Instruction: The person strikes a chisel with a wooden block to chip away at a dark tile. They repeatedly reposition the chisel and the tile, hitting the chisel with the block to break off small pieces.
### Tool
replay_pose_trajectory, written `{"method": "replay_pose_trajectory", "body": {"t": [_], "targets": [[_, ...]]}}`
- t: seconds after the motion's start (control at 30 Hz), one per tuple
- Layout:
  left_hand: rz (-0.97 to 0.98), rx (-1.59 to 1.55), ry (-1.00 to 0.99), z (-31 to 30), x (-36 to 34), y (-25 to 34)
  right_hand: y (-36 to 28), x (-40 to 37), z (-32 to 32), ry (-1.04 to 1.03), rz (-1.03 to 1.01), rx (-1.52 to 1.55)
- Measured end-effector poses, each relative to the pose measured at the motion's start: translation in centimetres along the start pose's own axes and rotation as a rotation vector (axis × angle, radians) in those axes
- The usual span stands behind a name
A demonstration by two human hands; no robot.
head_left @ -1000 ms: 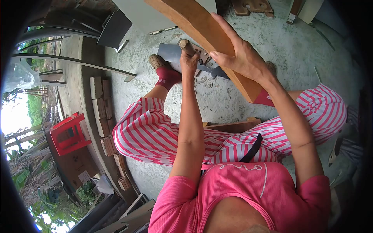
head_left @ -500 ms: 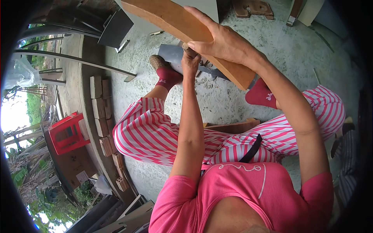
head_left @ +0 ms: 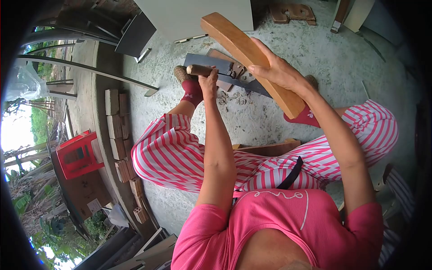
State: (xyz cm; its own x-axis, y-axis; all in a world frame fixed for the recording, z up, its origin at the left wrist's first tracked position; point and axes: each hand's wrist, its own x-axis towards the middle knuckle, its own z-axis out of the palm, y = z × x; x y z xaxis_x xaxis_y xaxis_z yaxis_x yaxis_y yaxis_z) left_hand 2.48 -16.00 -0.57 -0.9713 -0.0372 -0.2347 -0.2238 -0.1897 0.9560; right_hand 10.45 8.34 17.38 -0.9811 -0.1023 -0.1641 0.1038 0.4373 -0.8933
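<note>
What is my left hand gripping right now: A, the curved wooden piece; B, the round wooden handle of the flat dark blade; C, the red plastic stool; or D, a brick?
B: the left hand is closed round the handle of the blade, while the right hand holds the curved wooden piece.
</note>
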Motion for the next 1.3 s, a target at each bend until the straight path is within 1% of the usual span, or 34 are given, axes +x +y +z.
{"method": "replay_pose_trajectory", "body": {"t": [0.03,0.1,0.13,0.2,0.23,0.3,0.33,0.37,0.43,0.47,0.5,0.57,0.63,0.7,0.73,0.8,0.83,0.9,0.93,1.0,1.07,1.13,1.2,1.3], "targets": [[-0.05,-0.081,0.082,-0.2,-0.7,0.5,0.3,-0.6,-0.3,0.001,0.0,-0.001],[-0.073,-0.146,0.148,-1.8,-0.5,-0.5,0.9,-1.6,-0.5,-0.017,0.061,0.111],[-0.074,-0.144,0.151,-2.3,-0.5,-1.1,1.2,-2.1,-0.5,-0.02,0.061,0.113],[-0.17,-0.272,0.256,-2.6,-0.2,-2.4,1.6,-2.7,-0.6,0.041,0.07,0.121],[-0.171,-0.271,0.255,-2.4,-0.1,-3.2,1.6,-2.9,-0.6,0.041,0.071,0.122],[-0.288,-0.768,0.315,-1.5,0.2,-4.5,1.2,-3.0,-0.7,0.054,0.08,0.172],[-0.332,-0.99,0.295,-1.0,0.7,-4.8,1.0,-3.0,-0.9,0.055,0.08,0.174],[-0.335,-0.989,0.295,-1.0,0.8,-5.1,0.7,-3.0,-1.1,0.066,0.071,0.174],[-0.239,-0.633,0.268,0.6,0.3,-2.8,0.7,-3.1,-1.3,0.073,0.06,0.171],[-0.171,-0.426,0.302,1.7,-0.5,-0.5,0.8,-3.1,-1.4,0.089,0.029,0.177],[-0.166,-0.425,0.303,1.6,-0.4,0.1,0.9,-3.0,-1.5,0.107,-0.001,0.184],[-0.017,-0.021,0.314,1.3,-0.2,1.2,0.9,-2.9,-1.8,0.111,0.006,0.181],[-0.026,-0.032,0.324,1.7,-0.3,1.9,1.2,-2.9,-1.9,0.116,0.016,0.18],[0.035,-0.011,0.287,1.8,-0.2,2.0,1.6,-2.9,-1.7,0.113,0.017,0.187],[0.035,-0.01,0.288,1.7,0.0,1.8,1.7,-2.9,-1.6,0.112,0.017,0.187],[0.053,0.125,0.209,1.8,0.5,1.6,2.1,-2.9,-1.4,0.105,0.02,0.159],[0.053,0.124,0.208,1.9,0.6,1.4,2.3,-2.9,-1.4,0.105,0.02,0.159],[0.177,0.308,0.185,2.4,0.4,1.5,2.5,-2.9,-1.3,0.095,0.034,0.129],[0.174,0.308,0.182,2.8,0.1,1.8,2.6,-3.0,-1.3,0.097,0.037,0.129],[0.233,0.482,0.149,3.2,-0.5,2.4,2.8,-2.9,-1.3,0.102,0.036,0.119],[0.224,0.506,0.13,3.6,-1.0,3.1,2.6,-2.9,-1.3,0.107,0.035,0.118],[0.216,0.527,0.113,3.3,-0.6,2.6,2.6,-2.9,-1.3,0.112,0.033,0.115],[0.237,0.527,0.019,3.0,-0.1,2.3,2.6,-2.8,-1.1,0.123,-0.011,0.094],[0.262,0.58,-0.014,3.0,0.0,2.0,1.6,-2.9,-1.3,0.101,-0.023,0.066]]}}
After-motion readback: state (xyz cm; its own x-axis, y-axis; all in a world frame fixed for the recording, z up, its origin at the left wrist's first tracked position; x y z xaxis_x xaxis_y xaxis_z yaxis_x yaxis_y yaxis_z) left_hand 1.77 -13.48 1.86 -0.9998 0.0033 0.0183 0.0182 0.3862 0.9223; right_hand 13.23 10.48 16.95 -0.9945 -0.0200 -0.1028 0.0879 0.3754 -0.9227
